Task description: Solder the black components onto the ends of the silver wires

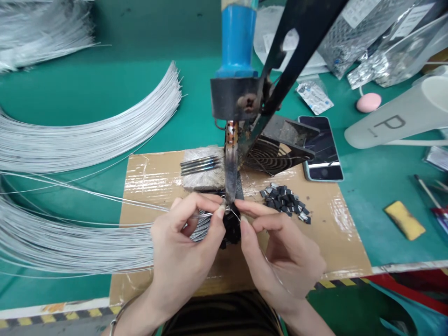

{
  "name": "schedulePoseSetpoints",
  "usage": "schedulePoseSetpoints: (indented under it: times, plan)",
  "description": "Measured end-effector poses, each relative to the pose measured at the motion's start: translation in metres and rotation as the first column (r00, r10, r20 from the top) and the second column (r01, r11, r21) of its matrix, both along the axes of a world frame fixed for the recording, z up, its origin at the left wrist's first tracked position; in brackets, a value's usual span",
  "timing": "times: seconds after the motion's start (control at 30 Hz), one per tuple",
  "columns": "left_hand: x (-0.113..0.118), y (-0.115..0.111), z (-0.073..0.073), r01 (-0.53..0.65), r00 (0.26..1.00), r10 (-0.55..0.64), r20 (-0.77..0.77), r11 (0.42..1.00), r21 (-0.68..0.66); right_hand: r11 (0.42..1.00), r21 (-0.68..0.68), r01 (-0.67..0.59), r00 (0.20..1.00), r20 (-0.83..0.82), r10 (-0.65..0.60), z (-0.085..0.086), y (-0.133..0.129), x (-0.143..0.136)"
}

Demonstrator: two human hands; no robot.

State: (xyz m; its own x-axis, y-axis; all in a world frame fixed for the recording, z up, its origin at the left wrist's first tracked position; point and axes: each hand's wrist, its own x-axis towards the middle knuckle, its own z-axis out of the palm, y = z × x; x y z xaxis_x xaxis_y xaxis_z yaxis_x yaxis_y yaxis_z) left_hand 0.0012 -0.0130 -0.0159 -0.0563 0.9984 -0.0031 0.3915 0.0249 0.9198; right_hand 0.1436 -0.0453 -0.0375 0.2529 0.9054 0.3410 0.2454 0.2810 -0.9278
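Under the hot tip of a blue-handled soldering iron (pixel 231 172), held point-down by a black bracket, my two hands come together. My left hand (pixel 189 245) pinches a thin white wire (pixel 147 204) near its end; a tiny metal part at the fingertips is mostly hidden. My right hand (pixel 283 254) pinches a fine strand of solder wire (pixel 235 214) between thumb and fingers, its end close to the iron's tip. Behind and below the fingertips lie black connector ends (pixel 231 231) of the lower wire bundle (pixel 87 247), partly covered by my hands.
Cardboard (pixel 336 238) covers the green bench. A loose pile of small black connectors (pixel 285 200) lies right, below a black fan (pixel 280 149) and a phone (pixel 322 149). Another wire bundle (pixel 122 128) curves at left. A yellow sponge (pixel 405 220) and white cup (pixel 395 114) stand farther right.
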Motion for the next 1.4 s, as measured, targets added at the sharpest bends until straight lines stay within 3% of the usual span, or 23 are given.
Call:
schedulePoseSetpoints:
  times: [1.4]
  plan:
    - [-0.0003,-0.0001,0.0007,0.027,1.0,-0.027,0.008,1.0,-0.001,0.996,0.052,0.067,0.985,0.153,-0.074,0.0045,0.0023,-0.0024]
